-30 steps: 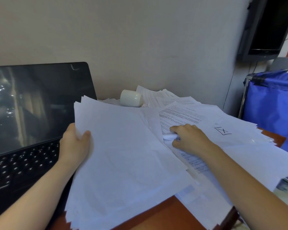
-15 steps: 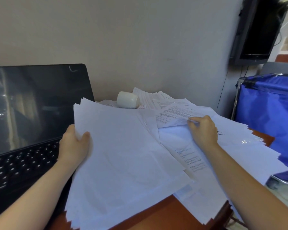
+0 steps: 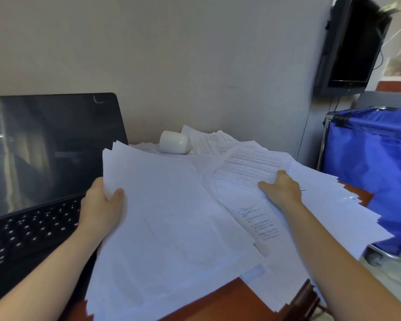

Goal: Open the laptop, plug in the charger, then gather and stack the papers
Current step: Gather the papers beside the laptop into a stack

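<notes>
Since a second ago my right hand [image 3: 281, 189] went farther from the laptop [image 3: 44, 158] and now pinches a printed sheet [image 3: 252, 165]. My left hand [image 3: 100, 212] grips the big stack [image 3: 171, 228], just beside the laptop keyboard. I think the fanned stack may slide off the brown counter [image 3: 218, 302]. A white cup [image 3: 175, 142] lies tipped near the laptop screen, and a blue cart [image 3: 375, 170] stands well apart from the laptop.

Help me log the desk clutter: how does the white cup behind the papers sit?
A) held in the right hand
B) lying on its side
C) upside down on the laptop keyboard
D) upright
B: the white cup lies on its side among the papers near the wall.
</notes>
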`<act>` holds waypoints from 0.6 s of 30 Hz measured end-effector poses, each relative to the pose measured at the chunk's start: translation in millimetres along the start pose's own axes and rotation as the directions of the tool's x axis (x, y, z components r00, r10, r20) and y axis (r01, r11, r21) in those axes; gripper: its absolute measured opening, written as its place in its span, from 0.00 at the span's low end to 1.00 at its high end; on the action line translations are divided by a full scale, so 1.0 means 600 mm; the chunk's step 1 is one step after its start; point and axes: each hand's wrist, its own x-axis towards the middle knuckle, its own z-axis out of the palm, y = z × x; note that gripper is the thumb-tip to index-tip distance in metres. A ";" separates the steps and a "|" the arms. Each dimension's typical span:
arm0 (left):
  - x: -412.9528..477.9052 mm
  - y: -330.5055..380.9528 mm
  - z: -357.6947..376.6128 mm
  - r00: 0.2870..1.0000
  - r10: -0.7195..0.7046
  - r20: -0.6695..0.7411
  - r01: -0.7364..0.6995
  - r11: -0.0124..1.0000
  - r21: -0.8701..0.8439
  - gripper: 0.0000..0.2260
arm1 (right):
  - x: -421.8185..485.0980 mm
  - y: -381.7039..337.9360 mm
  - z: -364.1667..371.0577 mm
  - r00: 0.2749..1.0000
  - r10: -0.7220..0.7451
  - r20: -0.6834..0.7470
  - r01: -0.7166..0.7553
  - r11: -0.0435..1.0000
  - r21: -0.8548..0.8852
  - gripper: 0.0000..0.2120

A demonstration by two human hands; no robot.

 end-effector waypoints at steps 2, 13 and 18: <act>-0.001 0.001 0.001 1.000 0.005 -0.001 -0.005 1.000 0.001 0.11 | 0.004 -0.002 0.004 0.999 -0.028 0.020 0.030 0.990 -0.141 0.20; 0.002 -0.002 0.004 1.000 0.017 -0.003 -0.017 1.000 -0.007 0.11 | 0.027 -0.020 -0.005 0.994 0.031 0.106 -0.017 0.991 -0.135 0.28; 0.001 -0.005 0.005 1.000 0.007 0.002 -0.007 1.000 -0.009 0.10 | 0.027 -0.037 0.002 0.984 0.148 0.097 -0.122 0.966 -0.229 0.28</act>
